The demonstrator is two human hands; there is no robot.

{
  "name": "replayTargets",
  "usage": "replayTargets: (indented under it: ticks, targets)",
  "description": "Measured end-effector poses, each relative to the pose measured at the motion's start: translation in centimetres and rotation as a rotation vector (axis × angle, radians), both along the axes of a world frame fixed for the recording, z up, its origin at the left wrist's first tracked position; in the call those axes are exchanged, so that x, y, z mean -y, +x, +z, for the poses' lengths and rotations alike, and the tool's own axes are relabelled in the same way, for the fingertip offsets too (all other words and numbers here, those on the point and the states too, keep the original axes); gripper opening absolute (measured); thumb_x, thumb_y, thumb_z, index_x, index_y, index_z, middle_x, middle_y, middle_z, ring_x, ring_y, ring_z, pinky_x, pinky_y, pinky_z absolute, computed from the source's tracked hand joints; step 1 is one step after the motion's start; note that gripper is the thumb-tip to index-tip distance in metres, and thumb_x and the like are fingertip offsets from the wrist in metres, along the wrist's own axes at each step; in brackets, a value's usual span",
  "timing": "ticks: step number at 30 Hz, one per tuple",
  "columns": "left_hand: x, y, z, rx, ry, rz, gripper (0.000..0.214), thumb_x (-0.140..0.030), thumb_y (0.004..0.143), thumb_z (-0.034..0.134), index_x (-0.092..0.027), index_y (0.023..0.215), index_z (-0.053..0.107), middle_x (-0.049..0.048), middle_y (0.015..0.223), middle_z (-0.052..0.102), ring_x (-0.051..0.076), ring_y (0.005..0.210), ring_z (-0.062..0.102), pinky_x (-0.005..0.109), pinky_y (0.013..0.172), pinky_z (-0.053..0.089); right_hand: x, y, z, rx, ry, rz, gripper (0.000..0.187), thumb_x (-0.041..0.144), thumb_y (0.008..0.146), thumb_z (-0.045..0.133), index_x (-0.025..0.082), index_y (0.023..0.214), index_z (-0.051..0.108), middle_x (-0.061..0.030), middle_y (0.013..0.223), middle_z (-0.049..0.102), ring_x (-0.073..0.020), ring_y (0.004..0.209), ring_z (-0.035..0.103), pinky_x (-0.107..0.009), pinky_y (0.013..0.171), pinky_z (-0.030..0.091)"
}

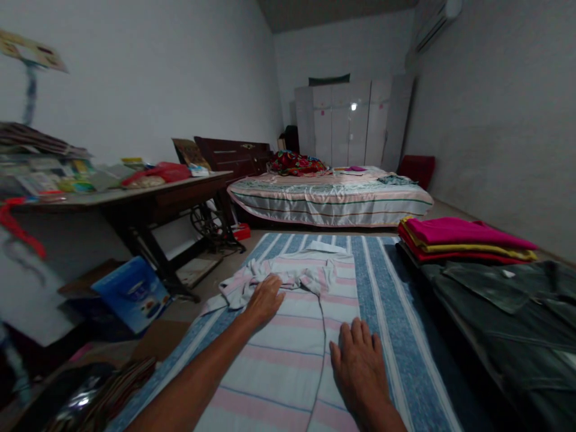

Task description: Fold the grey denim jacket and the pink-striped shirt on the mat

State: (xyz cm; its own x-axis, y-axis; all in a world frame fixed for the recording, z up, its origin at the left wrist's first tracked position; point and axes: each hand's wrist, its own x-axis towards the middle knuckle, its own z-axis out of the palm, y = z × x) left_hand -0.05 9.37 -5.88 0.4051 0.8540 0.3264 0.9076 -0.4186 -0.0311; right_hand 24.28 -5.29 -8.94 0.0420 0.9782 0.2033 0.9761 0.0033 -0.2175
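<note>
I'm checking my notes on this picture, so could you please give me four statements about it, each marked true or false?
1. The left hand touches the striped garment. True.
2. The right hand rests on the bed. False: it is at the garment's edge.
3. A bright pink cloth lies above a yellow one. True.
4. The cloth under the garment is plain red. False: it is blue with white stripes.

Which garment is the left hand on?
The pale pink-striped shirt, spread flat under the left hand; the dark green garment and folded magenta cloth lie untouched at right.
</note>
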Motion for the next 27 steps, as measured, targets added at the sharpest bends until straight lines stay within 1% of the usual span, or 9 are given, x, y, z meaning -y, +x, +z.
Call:
replayTargets:
  ticks: [5,11,15,17,19,21,22,25,27]
  targets:
    - [1.3,-2.0,1.0,0.013,0.023,0.072,0.037,-0.014,0.081,0.045,-0.012,0.117,0.054,0.0146,0.129,0.054,0.024,0.122,0.047,0.038,0.104,0.037,0.1,0.2,-0.3,0.001,0.012,0.016,0.046,0.036,0.091,0.037,0.013,0.126,0.055,-0.0204,0.137,0.045,-0.0351,0.129,0.036,-0.052,0.102,0.024]
    - [2.1,-2.7,3.0,-0.04,0.031,0.386,0.044,-0.016,0.077,0.054,-0.011,0.12,0.053,0.0182,0.133,0.049,0.031,0.125,0.042,0.043,0.1,0.037,0.1,0.4,-0.5,0.02,0.008,0.016,0.048,0.037,0.091,0.037,0.012,0.128,0.054,-0.0203,0.136,0.045,-0.0359,0.129,0.036,-0.052,0.102,0.024]
    - [1.8,-2.8,3.8,0.0,-0.028,0.473,0.028,-0.013,0.079,0.048,-0.013,0.104,0.06,0.0139,0.11,0.064,0.026,0.108,0.055,0.035,0.089,0.042,0.1,0.5,-0.3,0.03,-0.011,0.03,0.048,0.037,0.09,0.037,0.012,0.128,0.053,-0.0199,0.136,0.045,-0.0358,0.128,0.036,-0.052,0.102,0.024]
    - [1.6,-3.0,4.2,0.02,-0.027,0.485,0.025,-0.011,0.079,0.044,-0.014,0.096,0.062,0.0121,0.096,0.067,0.024,0.097,0.06,0.032,0.081,0.043,0.1,0.5,-0.1,0.035,-0.009,0.031,0.047,0.037,0.091,0.037,0.012,0.127,0.054,-0.0195,0.136,0.046,-0.0353,0.128,0.037,-0.051,0.102,0.025]
    - [1.6,-3.1,4.7,0.042,-0.02,0.491,0.025,-0.012,0.08,0.042,-0.016,0.096,0.061,0.0097,0.088,0.068,0.023,0.088,0.062,0.029,0.074,0.044,0.2,0.5,0.1,0.038,-0.004,0.028,0.047,0.037,0.091,0.036,0.013,0.126,0.054,-0.0192,0.135,0.046,-0.0348,0.127,0.037,-0.05,0.102,0.025]
    - [1.8,-3.3,5.3,0.077,0.003,0.443,0.026,-0.014,0.081,0.041,-0.019,0.098,0.06,0.0062,0.085,0.067,0.021,0.083,0.062,0.027,0.071,0.043,0.3,0.5,0.3,0.034,-0.007,0.025,0.046,0.037,0.091,0.036,0.013,0.125,0.055,-0.0192,0.135,0.046,-0.0346,0.127,0.037,-0.05,0.102,0.025]
    - [2.1,-3.3,5.6,0.102,0.031,0.378,0.026,-0.014,0.081,0.04,-0.019,0.097,0.06,0.0051,0.085,0.067,0.02,0.083,0.062,0.027,0.071,0.044,0.3,0.5,0.4,0.029,-0.01,0.025,0.046,0.037,0.091,0.036,0.013,0.125,0.055,-0.0192,0.135,0.046,-0.0345,0.127,0.037,-0.05,0.102,0.025]
    - [3.4,-3.4,6.0,0.148,0.144,0.084,0.025,-0.01,0.078,0.039,-0.019,0.091,0.059,0.0055,0.089,0.065,0.02,0.088,0.06,0.028,0.08,0.044,0.4,0.5,0.5,0.008,-0.019,0.023,0.046,0.037,0.091,0.036,0.013,0.125,0.054,-0.0194,0.135,0.046,-0.0344,0.127,0.037,-0.05,0.102,0.024]
    - [4.4,-3.5,5.8,0.1,0.16,-0.044,0.025,-0.007,0.077,0.04,-0.019,0.088,0.058,0.007,0.09,0.063,0.02,0.091,0.059,0.029,0.083,0.043,0.3,0.4,0.5,-0.005,-0.028,0.022,0.046,0.038,0.091,0.036,0.013,0.126,0.053,-0.0194,0.136,0.045,-0.0342,0.127,0.037,-0.05,0.102,0.023]
